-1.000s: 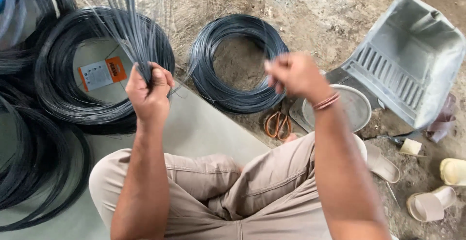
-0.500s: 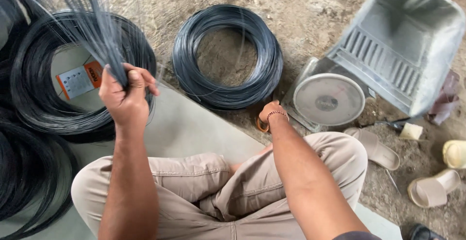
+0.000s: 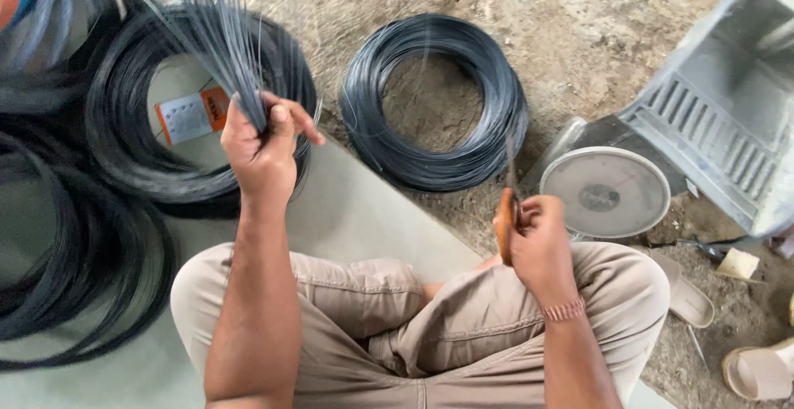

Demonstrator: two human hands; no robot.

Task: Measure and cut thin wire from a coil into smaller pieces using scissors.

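**Wire bundle up in left fist, cutters up in right**

Your left hand (image 3: 263, 148) is clenched round a bundle of thin dark steel wire strands (image 3: 219, 41). The strands fan up and away from the fist toward the far left, over the big black wire coil with the orange-and-white tag (image 3: 149, 140). Grip there is tight, fingers fully wrapped, thumb across the top; the bundle's near end is hidden inside the fist.

Your right hand (image 3: 538, 243) sits near your right knee, closed on a pair of orange-handled cutters (image 3: 505, 219). Handles are in the palm, the thin blade points up toward the far side. Can't tell if the blades are parted, too slim and blurred.

Step in hand, by my read: bundle gathered, tool just taken up, cut not yet begun. The two hands are well apart, w/ the smaller dark wire coil on the dirt floor (image 3: 434, 103) lying between and beyond them.

Next move prob. calls for bringing cutters and strands together, so keep the left fist firm so loose ends don't spring or splay, and meet the bundle square, close to the fist.

Around you: a round grey dial scale (image 3: 605, 192) just right of the cutters, a grey plastic tray (image 3: 728, 103) far right, pale sheet (image 3: 364, 210) under your crossed legs.
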